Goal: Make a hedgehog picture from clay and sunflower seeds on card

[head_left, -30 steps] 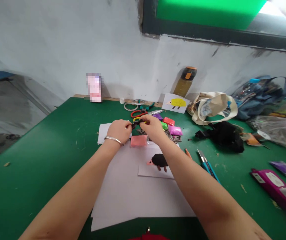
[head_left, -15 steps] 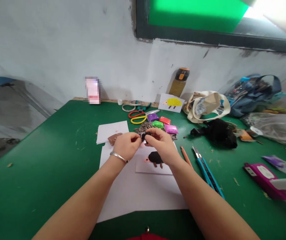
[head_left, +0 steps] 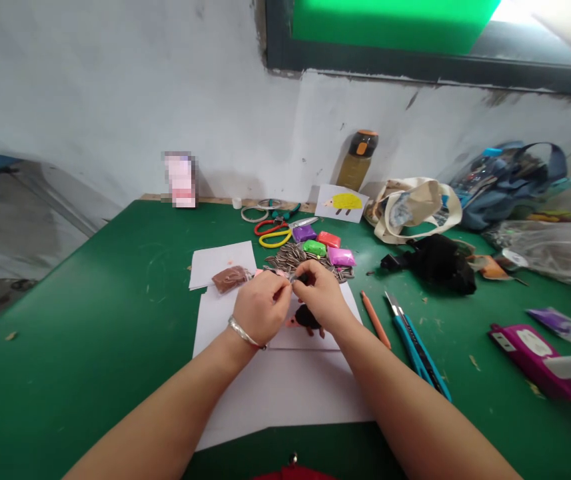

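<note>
My left hand (head_left: 264, 303) and my right hand (head_left: 319, 293) meet above the white paper, fingers pinched on a small black clay packet (head_left: 300, 277). Its clear wrapping shows between the fingertips, and most of it is hidden. Below them a card (head_left: 285, 341) bears a hedgehog figure with a black body (head_left: 307, 316), a pink face and brown legs, partly covered by my right hand. Just beyond my left hand are a packet of brown clay (head_left: 230, 279) and some pink material (head_left: 270, 272). Sunflower seeds (head_left: 288, 255) lie heaped behind the hands.
Purple (head_left: 304, 233), red (head_left: 328, 239), green (head_left: 314, 248) and pink (head_left: 341, 257) packets lie by the seeds, with scissors (head_left: 275, 237) at their left. An orange clay tool (head_left: 376, 321) and a blue utility knife (head_left: 418, 347) are right of the paper. Farther right sits a magenta glue gun (head_left: 530, 357).
Both hands have drawn slightly closer to me, and my left hand has turned over more. Less of the black material shows between the fingers; more of the seeds is visible behind.
</note>
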The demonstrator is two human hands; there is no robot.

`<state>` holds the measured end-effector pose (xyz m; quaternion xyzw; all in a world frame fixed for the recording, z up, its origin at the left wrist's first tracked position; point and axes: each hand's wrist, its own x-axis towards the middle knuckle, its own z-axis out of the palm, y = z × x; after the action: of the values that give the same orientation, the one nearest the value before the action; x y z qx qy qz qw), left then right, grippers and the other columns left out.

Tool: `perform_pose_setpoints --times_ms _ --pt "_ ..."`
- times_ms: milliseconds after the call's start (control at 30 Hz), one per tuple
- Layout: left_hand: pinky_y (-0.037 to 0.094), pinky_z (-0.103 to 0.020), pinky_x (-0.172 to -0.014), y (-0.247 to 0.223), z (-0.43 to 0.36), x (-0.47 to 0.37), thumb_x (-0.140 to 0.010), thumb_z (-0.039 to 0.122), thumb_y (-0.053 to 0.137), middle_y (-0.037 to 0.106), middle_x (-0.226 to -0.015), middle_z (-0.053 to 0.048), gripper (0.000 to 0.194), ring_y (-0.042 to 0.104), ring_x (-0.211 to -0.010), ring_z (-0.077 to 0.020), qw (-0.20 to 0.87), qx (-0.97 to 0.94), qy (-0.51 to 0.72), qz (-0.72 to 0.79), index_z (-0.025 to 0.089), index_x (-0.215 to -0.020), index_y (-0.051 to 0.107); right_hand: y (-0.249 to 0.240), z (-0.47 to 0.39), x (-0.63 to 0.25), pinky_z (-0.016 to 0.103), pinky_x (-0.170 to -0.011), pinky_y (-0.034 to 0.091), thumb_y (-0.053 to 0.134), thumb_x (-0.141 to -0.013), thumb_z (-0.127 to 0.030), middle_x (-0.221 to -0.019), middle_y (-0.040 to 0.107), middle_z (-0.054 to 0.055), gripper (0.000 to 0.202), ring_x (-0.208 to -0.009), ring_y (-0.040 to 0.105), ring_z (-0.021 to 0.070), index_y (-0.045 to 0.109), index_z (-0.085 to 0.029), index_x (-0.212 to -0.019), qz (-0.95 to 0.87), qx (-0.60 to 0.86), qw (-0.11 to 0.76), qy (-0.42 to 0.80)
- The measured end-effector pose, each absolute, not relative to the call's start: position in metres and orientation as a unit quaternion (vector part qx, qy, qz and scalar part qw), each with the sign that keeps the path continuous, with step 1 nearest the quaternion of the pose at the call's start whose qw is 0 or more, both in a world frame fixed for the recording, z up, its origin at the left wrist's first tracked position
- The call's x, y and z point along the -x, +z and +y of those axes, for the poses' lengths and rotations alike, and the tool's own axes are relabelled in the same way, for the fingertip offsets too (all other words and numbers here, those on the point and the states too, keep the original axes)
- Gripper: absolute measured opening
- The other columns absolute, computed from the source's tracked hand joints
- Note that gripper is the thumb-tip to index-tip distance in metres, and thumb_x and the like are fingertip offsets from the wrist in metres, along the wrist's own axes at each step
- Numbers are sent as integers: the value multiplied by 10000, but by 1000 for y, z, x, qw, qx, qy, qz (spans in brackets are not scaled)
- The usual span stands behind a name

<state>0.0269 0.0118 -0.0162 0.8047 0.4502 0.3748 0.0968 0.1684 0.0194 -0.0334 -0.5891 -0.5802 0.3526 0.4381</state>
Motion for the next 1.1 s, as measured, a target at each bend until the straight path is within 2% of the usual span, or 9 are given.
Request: perform_pose_setpoints --times_ms 200,367,467,600,733,867,1000,1100 --pt "438 -266 -638 -21 17 -26 -815 175 494 621 -674 -19 191 562 -688 -151 108 -786 386 470 183 -659 604 -30 15 -166 276 -632 430 559 -678 -188 -788 547 -10 160 -693 502 144 522 -214 -832 -600 595 474 247" --pt "463 -256 -630 -21 22 -21 -800 198 525 659 -693 -7 152 591 -667 -142 139 -752 384 517 194 -720 654 -28 7 -165 292 -728 478 512 -769 -148 -941 550 51 207 -859 530 172 578 -223 -950 -688 505 485 191" --pt "466 -254 -627 -21 23 -19 -808 212 522 668 -698 -8 164 597 -660 -139 149 -741 380 533 193 -753 675 -30 4 -166 322 -836 458 419 -816 -80 -1022 551 80 302 -955 523 184 607 -220 -1007 -757 456 454 117" --pt "465 -254 -631 -21 24 -18 -802 211 528 673 -728 -17 156 597 -680 -143 146 -736 382 540 184 -749 672 -33 4 -167 353 -854 436 374 -826 -49 -1007 583 103 331 -969 507 214 629 -184 -989 -806 440 393 42" --pt "439 -261 -625 -23 24 -19 -804 197 522 642 -665 -10 172 567 -659 -143 121 -758 371 522 182 -681 641 -32 5 -168 349 -836 435 410 -783 -47 -972 609 93 334 -941 529 216 594 -173 -1030 -786 473 390 80" --pt "425 -273 -638 -25 23 -21 -817 181 503 631 -677 -17 186 551 -668 -146 84 -786 375 484 179 -666 611 -28 6 -170 306 -751 450 473 -757 -98 -869 620 36 238 -825 556 182 612 -213 -912 -743 512 400 164" --pt "423 -272 -641 -28 22 -22 -815 159 496 626 -693 -25 175 548 -673 -146 80 -794 380 468 176 -676 601 -27 9 -173 278 -727 460 501 -786 -176 -879 637 13 180 -798 573 154 647 -234 -874 -691 519 436 252" --pt "418 -266 -627 -28 21 -24 -823 162 480 603 -678 -21 178 530 -663 -143 73 -797 386 459 179 -688 595 -28 11 -173 277 -730 464 478 -798 -183 -886 631 19 197 -805 575 150 658 -232 -865 -683 509 448 273"
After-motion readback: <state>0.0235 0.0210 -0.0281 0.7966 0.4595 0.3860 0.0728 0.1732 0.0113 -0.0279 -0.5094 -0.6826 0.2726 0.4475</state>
